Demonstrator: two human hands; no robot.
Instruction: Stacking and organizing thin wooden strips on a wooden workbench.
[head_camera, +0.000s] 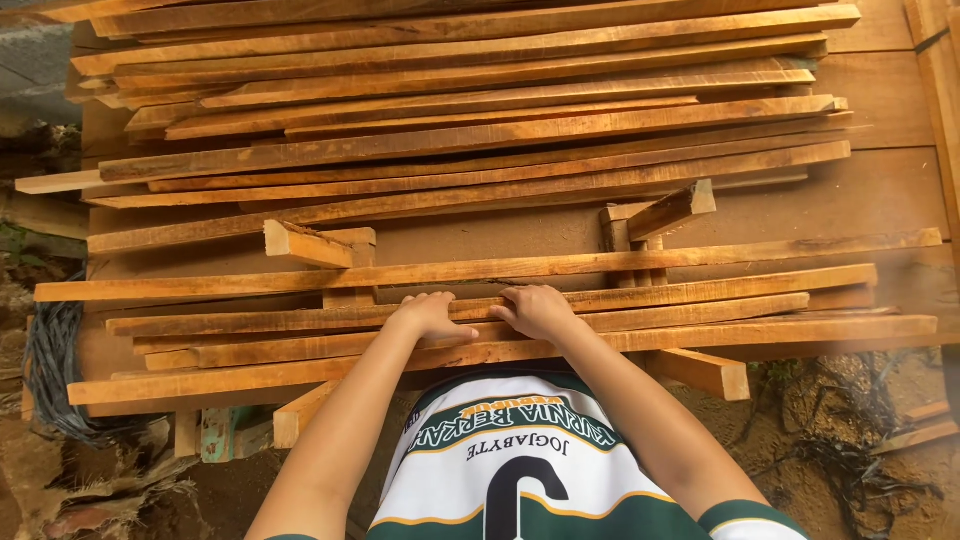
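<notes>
We see the left hand (432, 318) and right hand (537, 311) side by side at lower centre of the frame, palms down on a long wooden slat (640, 296) lying across the near stack (760, 335). Fingers of both hands curl over the slat's far edge; neither grip is fully closed around it, so we note them as resting and pressing, not clamped.

The slat is thin, narrow and rough-sawn, orange-brown with paler streaks, running nearly the full width of the frame. It lies on similar slats, laid roughly parallel and slightly fanned.

Short square-section blocks (672, 209) stand between the near stack and a larger pile of slats (470, 110) filling the upper half of the frame. Both piles sit on a broad wooden table (880, 190) of flat, darker boards. A white and green jersey (520, 470) shows at bottom centre. Bare soil (800, 440) lies at lower right.
</notes>
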